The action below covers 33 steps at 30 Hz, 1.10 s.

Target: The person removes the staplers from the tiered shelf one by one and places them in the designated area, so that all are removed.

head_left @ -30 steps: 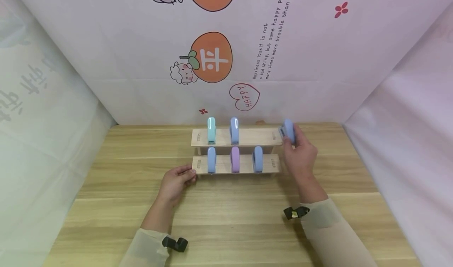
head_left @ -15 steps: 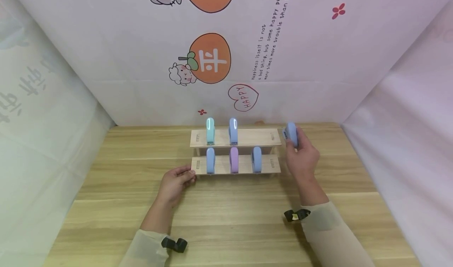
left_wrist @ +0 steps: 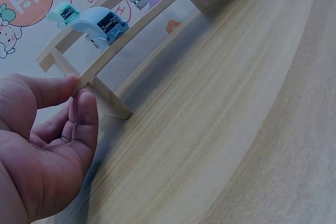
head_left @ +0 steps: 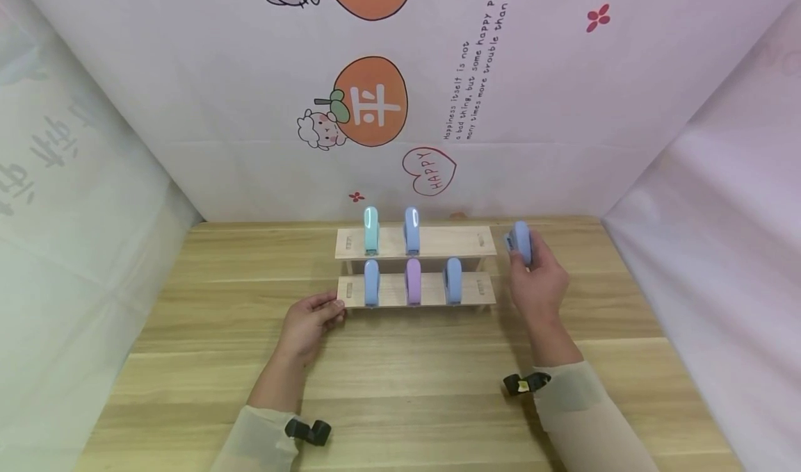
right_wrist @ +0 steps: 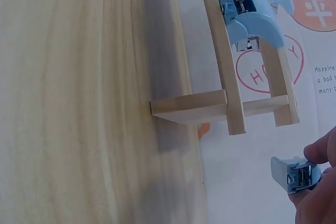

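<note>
We pinch the rack (head_left: 432, 288) at the left end of its lower step (head_left: 392, 288) with our left hand (head_left: 313, 320). Right of the rack and apart from it, beside the upper step (head_left: 457, 241), our right hand (head_left: 539, 281) grips a blue stapler (head_left: 522, 241). On the rack's upper step we see a mint stapler (head_left: 371, 231) to the left and a second blue stapler (head_left: 411, 231) in the middle; on its lower step, a third blue stapler (head_left: 372, 283) to the left, a purple stapler (head_left: 414, 281) in the middle and a fourth blue stapler (head_left: 454, 281) to the right. The rack stands on the table (head_left: 400, 395), and behind it a white cloth (head_left: 532, 96) bears a red heart (head_left: 429, 171)
</note>
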Motion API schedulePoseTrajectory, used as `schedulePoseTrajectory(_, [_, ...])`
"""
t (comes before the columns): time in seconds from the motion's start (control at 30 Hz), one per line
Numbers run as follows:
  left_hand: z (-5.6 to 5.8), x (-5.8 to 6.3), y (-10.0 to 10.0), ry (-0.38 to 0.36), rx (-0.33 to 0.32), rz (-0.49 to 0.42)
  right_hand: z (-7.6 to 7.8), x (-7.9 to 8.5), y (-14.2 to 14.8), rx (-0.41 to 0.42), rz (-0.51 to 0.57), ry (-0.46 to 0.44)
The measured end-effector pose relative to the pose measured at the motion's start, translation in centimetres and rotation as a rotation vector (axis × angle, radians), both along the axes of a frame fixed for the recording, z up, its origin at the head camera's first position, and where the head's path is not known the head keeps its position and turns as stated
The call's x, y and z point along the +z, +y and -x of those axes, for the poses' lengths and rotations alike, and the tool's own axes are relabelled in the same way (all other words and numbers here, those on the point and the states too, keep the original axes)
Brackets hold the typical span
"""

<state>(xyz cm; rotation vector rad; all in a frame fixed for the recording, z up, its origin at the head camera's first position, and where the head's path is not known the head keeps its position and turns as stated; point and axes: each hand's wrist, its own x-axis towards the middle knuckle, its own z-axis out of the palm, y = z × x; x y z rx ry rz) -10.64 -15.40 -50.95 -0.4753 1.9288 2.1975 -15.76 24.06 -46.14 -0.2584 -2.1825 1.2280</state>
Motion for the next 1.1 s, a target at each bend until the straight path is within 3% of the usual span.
schedulePoseTrajectory(1.1, [0.2, -0.2, -0.1, -0.001, -0.001, -0.014, -0.4, -2.0, 1.0, -0.005, 0.18, -0.114])
